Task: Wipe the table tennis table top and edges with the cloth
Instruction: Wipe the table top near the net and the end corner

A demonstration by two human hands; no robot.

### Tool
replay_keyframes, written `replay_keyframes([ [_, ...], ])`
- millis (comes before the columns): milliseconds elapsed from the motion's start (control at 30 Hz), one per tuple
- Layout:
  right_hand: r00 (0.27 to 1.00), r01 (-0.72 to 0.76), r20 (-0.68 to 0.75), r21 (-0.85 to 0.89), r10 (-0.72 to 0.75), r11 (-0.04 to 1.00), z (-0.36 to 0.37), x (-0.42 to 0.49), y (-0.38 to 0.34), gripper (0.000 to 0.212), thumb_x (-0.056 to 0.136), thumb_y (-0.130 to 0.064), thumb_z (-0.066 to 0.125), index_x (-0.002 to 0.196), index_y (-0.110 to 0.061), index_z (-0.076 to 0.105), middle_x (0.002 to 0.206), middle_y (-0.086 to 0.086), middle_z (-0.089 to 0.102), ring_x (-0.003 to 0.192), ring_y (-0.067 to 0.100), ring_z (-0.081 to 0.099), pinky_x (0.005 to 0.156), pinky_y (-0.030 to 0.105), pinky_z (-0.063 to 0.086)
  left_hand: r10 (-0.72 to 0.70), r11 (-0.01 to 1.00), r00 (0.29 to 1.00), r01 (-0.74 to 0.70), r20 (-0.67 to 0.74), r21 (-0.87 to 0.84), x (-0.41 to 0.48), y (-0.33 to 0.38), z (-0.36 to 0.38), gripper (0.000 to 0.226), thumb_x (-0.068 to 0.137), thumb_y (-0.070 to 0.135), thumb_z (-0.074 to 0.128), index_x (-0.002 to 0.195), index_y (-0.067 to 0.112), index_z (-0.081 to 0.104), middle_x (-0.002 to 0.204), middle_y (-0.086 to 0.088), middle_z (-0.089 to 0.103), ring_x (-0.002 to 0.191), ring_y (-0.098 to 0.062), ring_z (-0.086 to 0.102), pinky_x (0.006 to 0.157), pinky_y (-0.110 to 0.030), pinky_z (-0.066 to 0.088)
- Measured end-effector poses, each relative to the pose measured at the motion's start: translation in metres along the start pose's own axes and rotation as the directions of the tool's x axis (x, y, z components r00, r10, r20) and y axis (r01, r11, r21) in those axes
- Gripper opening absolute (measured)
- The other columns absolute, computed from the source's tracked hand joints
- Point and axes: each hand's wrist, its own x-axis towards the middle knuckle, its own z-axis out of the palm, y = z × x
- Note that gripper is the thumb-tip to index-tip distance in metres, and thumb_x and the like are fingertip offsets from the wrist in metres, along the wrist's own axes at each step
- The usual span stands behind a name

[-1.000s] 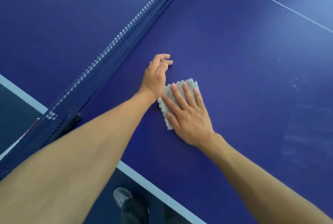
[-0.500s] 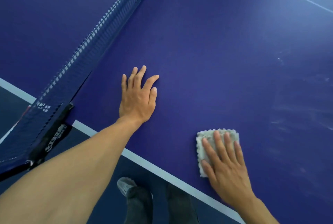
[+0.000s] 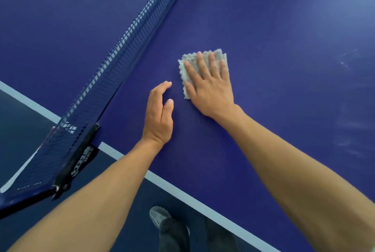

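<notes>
A folded grey-white cloth point(image 3: 185, 64) lies flat on the blue table tennis table top point(image 3: 274, 52), a little right of the net. My right hand point(image 3: 211, 87) presses down on it with straight, spread fingers and covers most of it. My left hand point(image 3: 159, 115) rests on the table just left of the cloth, on its edge with fingers loosely extended, holding nothing. The white edge line point(image 3: 182, 195) of the table runs diagonally below both forearms.
The blue net point(image 3: 129, 34) crosses the table diagonally from upper middle to lower left, ending at a black net post clamp point(image 3: 79, 162) on the table's side. Faint smears point(image 3: 349, 130) show at the right of the top. My shoe point(image 3: 160, 217) stands on the dark floor below the edge.
My right hand has slid the cloth from near the table's edge away toward the net and middle of the table. My left hand turned from lying flat to resting on its edge.
</notes>
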Motion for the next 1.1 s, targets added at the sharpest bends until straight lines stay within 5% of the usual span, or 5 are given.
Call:
replay_keyframes([
  [233,0.916,0.4,-0.006,0.069,-0.4,0.914,0.042,-0.124,-0.137,0.06,0.108,-0.047,0.033,0.164,-0.025,0.033,0.171,0.007,0.027,0.16,0.035,0.016,0.129,0.056,0.011,-0.049,0.947,0.994,0.014,0.1,0.32,-0.018,-0.033,-0.093,0.043,0.103,0.024,0.037,0.141,0.015,0.057,0.152,-0.001,0.049,0.143,-0.015,0.04,0.12,-0.029,0.029],
  [400,0.913,0.405,0.037,0.046,-0.407,0.913,0.044,-0.181,-0.121,0.061,0.11,-0.051,0.033,0.166,-0.028,0.025,0.174,0.005,0.018,0.161,0.031,0.01,0.129,0.054,0.017,-0.098,0.904,0.982,0.02,0.16,0.428,-0.035,-0.038,-0.103,0.041,0.106,0.022,0.041,0.144,0.016,0.056,0.161,-0.006,0.039,0.152,-0.022,0.027,0.127,-0.041,0.019],
  [667,0.99,-0.113,0.078,0.002,0.113,0.994,0.022,-0.253,0.026,0.062,0.109,-0.053,0.023,0.166,-0.028,0.025,0.174,0.007,0.015,0.162,0.032,0.008,0.127,0.057,0.017,0.012,0.765,0.944,-0.221,0.33,0.605,-0.049,-0.007,-0.014,0.051,0.105,0.035,0.047,0.155,0.032,0.043,0.169,-0.013,0.02,0.158,-0.033,0.01,0.127,-0.06,0.0],
  [867,0.769,-0.637,0.036,0.14,0.639,0.758,0.005,-0.139,0.072,0.067,0.108,-0.056,0.013,0.168,-0.03,-0.001,0.175,0.007,-0.011,0.16,0.031,-0.016,0.127,0.057,-0.009,-0.041,0.807,0.961,-0.129,0.273,0.576,-0.05,-0.007,0.003,0.053,0.102,0.043,0.03,0.152,0.037,0.046,0.168,-0.008,0.018,0.159,-0.029,0.005,0.125,-0.057,-0.01],
  [1100,0.991,-0.136,-0.002,0.121,0.137,0.983,0.028,-0.194,-0.019,0.064,0.109,-0.053,0.033,0.167,-0.027,0.022,0.175,0.008,0.01,0.162,0.034,0.0,0.128,0.058,0.011,-0.088,0.848,0.957,-0.073,0.275,0.525,-0.048,-0.001,-0.003,0.05,0.1,0.034,0.04,0.15,0.036,0.051,0.168,-0.007,0.02,0.159,-0.028,0.006,0.125,-0.053,-0.011],
])
